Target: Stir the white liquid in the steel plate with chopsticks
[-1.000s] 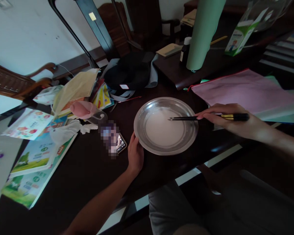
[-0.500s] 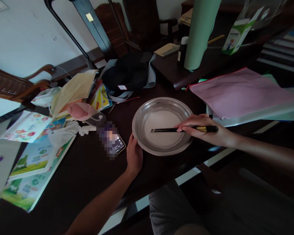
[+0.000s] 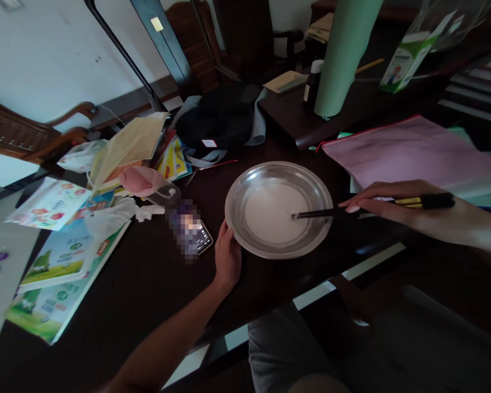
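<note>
A round metal basin [image 3: 231, 229] sits on the dark table, with a whitish liquid or paste [image 3: 270, 215] covering its bottom. My left hand [image 3: 228, 256] is closed on the basin's left rim, its fingers partly hidden under the edge. To the right of the basin, my right hand [image 3: 405, 207] grips a pair of black chopsticks [image 3: 319, 214] with gold bands near the thick end. Their tips are at the whitish contents, right of the middle, and the shafts pass over the right rim.
Left of the basin lies a lit phone [image 3: 200, 237], its screen partly blurred. Beyond it are a pink object [image 3: 137, 181], crumpled tissue [image 3: 117, 215] and booklets [image 3: 57, 267]. A black bag [image 3: 216, 120] lies behind, a green cylinder [image 3: 346, 60] stands further back, and a pink pouch [image 3: 405, 150] lies right.
My right hand has moved right, drawing the chopstick tips from the left of the contents to right of the middle. My left hand stays on the rim. The view has shifted slightly.
</note>
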{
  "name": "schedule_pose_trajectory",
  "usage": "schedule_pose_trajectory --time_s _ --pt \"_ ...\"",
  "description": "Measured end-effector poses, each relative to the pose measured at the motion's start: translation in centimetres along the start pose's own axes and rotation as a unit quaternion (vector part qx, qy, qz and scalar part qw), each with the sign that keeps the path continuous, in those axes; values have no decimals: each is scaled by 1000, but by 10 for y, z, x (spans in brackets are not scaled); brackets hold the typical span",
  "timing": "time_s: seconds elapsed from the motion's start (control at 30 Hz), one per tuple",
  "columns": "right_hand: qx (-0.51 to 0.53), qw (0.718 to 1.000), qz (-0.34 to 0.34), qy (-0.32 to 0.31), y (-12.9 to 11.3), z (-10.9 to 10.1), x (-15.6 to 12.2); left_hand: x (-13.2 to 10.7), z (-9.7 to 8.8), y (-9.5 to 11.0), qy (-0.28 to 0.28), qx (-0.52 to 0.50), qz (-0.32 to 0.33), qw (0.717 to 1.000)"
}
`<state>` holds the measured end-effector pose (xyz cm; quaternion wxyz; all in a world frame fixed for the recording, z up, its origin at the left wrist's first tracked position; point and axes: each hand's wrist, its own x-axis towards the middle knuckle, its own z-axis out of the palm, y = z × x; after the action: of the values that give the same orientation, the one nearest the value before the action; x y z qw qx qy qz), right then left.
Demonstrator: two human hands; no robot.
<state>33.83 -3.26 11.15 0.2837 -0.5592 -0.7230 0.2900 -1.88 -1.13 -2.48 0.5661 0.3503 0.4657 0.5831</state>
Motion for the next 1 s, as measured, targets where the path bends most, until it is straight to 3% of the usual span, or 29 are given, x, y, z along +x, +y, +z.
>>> schedule_pose_trajectory --time_s 0.07,0.17,0.3,0.43,0.53,0.67,0.9,1.0 --pt "37 999 0 -37 -3 3 -5 0 0 0 1 1 1 1000" --pt "81 995 -26 -52 -7 24 -5 0 1 1 -3 8 4 1000" --pt "58 994 -92 -20 -4 58 8 0 0 0 0 8 5 1000" --pt "13 993 -118 21 6 73 29 0 0 1 4 15 6 1000" --pt "2 992 -115 52 12 69 40 0 1 2 7 15 3 1000" --pt "-7 992 -99 77 12 48 37 0 1 3 -1 19 1 1000" --pt "-7 998 -47 49 2 10 0 0 0 0 0 25 11 1000" --pt "23 999 -46 -12 -1 8 -9 0 0 0 0 28 7 1000"
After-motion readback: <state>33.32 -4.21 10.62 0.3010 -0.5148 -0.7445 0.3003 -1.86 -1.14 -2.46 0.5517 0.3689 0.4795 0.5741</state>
